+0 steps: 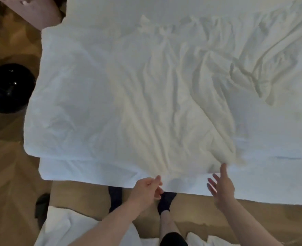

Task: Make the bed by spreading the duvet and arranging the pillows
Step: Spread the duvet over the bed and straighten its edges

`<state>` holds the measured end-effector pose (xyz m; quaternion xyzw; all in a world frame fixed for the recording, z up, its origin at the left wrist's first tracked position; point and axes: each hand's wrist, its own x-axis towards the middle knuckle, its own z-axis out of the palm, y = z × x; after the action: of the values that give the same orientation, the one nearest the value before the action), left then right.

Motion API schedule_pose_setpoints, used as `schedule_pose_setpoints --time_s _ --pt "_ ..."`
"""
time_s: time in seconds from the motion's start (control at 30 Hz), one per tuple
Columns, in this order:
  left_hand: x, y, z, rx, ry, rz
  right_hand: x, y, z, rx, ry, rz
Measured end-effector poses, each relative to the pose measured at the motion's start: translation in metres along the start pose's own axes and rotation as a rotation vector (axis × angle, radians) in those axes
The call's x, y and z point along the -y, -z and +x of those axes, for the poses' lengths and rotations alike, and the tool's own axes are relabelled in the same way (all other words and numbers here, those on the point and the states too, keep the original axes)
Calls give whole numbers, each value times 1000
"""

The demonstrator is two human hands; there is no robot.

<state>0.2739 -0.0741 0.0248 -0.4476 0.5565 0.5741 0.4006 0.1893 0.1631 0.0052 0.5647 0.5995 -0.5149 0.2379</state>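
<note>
A white, creased duvet (pixel 146 89) lies spread over the bed, and its near edge ends just short of the mattress edge (pixel 93 172). My left hand (pixel 146 189) hovers at the bed's near edge with loosely curled fingers; I see no fabric between them. My right hand (pixel 221 187) is spread wide, its thumb tip touching the duvet's near edge. White bedding, possibly pillows (pixel 61 228), lies on the floor by my feet.
The wooden floor (pixel 8 174) runs along the left and near sides of the bed. A round black object (pixel 8 87) stands on the left, with a pink piece of furniture (pixel 40 13) at top left. A dark slipper (pixel 41 206) lies near the floor bedding.
</note>
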Motion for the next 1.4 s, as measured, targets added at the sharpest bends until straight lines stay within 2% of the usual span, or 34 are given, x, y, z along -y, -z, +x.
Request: schedule_pose_setpoints --time_s 0.07,0.13,0.23,0.33,0.47,0.6,0.73,0.83,1.0,1.13,1.2,1.3,1.33,1.4 --pt "14 49 28 -121 112 -77 -35 -26 -7 156 -49 -244" --pt "27 114 47 -268 205 -185 -62 -58 -17 271 -141 -337" --pt "39 205 59 -418 230 -313 -85 -112 -32 403 -250 -343" --pt "42 263 73 -466 196 -407 -97 -155 -33 462 -281 -336" --pt "40 285 95 -420 203 -412 -103 -200 -17 414 -349 -194" --pt "32 283 119 -427 212 -399 -94 -225 -1 207 -295 -50" --pt "49 283 125 -674 206 -18 -101 -209 -10 104 -108 -151" --pt "75 268 84 -784 193 200 -117 -170 -33 66 -60 -324" --pt "143 239 19 -787 196 396 -138 -110 -62 3 -39 -518" --pt "176 222 -12 -644 241 646 -140 -74 -73 -27 -29 -742" --pt "178 223 -10 -519 289 647 -136 -64 -73 36 -10 -916" --pt "156 245 11 -355 350 700 -113 -74 -74 240 48 -1322" --pt "140 256 21 -340 324 769 -99 -84 -72 297 84 -1409" --pt "93 284 40 -392 235 892 -63 -115 -63 334 210 -1420"
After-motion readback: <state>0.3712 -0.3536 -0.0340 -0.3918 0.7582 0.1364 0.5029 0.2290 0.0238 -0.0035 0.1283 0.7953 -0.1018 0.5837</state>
